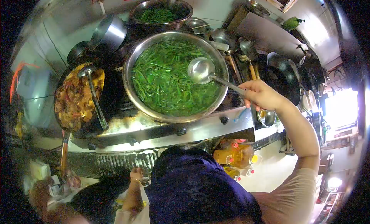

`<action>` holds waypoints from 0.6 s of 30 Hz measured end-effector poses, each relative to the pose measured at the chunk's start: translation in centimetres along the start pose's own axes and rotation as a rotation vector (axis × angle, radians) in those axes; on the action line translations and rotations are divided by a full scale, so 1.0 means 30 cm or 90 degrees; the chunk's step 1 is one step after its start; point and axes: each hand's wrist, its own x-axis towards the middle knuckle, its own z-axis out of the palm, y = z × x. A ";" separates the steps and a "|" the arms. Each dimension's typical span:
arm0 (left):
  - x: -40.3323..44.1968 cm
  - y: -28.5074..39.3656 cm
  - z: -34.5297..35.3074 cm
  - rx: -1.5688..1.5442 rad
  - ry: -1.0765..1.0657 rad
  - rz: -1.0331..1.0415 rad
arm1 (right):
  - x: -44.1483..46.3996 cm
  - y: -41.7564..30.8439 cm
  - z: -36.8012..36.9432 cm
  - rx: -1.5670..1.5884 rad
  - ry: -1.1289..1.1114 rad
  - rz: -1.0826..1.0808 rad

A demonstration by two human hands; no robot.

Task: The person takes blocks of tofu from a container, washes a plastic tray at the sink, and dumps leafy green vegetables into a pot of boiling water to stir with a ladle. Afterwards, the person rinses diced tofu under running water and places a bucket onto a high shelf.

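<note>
My right hand is closed around the handle of a metal ladle. The ladle's bowl rests among green leafy vegetables in liquid, inside a wide steel basin on the stove. Low beside my dark purple apron is my left hand, with a band at the wrist. Its fingers look curled; anything inside them is hidden. To the left of the basin sits a wok of brown cooked food, with a second ladle lying across it.
Behind the basin stands a steel pot of greens. Pans and utensils line the right side. Bottles of yellow oil stand below the stove's front edge. A blurred skin-toned shape fills the lower left corner.
</note>
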 end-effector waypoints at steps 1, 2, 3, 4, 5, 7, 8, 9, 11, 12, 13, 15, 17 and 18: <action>0.008 0.004 -0.027 -0.004 0.009 -0.018 | -0.012 -0.013 0.001 0.019 -0.002 0.009; -0.001 0.013 -0.044 -0.085 -0.057 -0.060 | -0.020 -0.022 0.005 0.037 -0.004 0.018; -0.014 0.023 -0.065 -0.167 -0.124 -0.101 | -0.023 -0.022 0.010 0.051 -0.004 0.012; -0.023 0.032 -0.083 -0.250 -0.189 -0.141 | -0.028 -0.017 0.014 0.065 -0.004 0.006; -0.030 0.040 -0.085 -0.227 -0.235 -0.133 | -0.030 -0.011 0.018 0.078 -0.005 -0.003; -0.046 0.056 -0.092 -0.184 -0.319 -0.105 | -0.024 0.001 0.026 0.122 -0.013 0.010; -0.038 0.066 -0.076 -0.058 -0.134 -0.060 | -0.018 0.007 0.032 0.145 -0.018 0.018; -0.026 0.075 -0.063 0.078 0.054 -0.050 | -0.014 0.007 0.034 0.192 -0.032 0.024; -0.010 0.043 -0.008 0.082 0.098 0.020 | -0.018 0.005 0.030 0.282 -0.054 0.042; -0.002 0.034 0.026 0.086 0.118 0.053 | -0.021 0.014 0.030 0.379 -0.057 0.042; 0.000 0.033 0.051 0.118 0.124 0.070 | -0.025 0.018 0.026 0.417 -0.055 0.031; -0.025 0.044 0.110 0.183 0.138 0.104 | -0.028 0.023 0.012 0.495 -0.054 0.008; -0.169 0.107 0.250 0.268 0.149 0.127 | -0.034 0.043 -0.013 0.534 -0.038 -0.021; -0.216 0.127 0.290 0.312 0.154 0.139 | -0.041 0.064 -0.035 0.534 -0.021 -0.039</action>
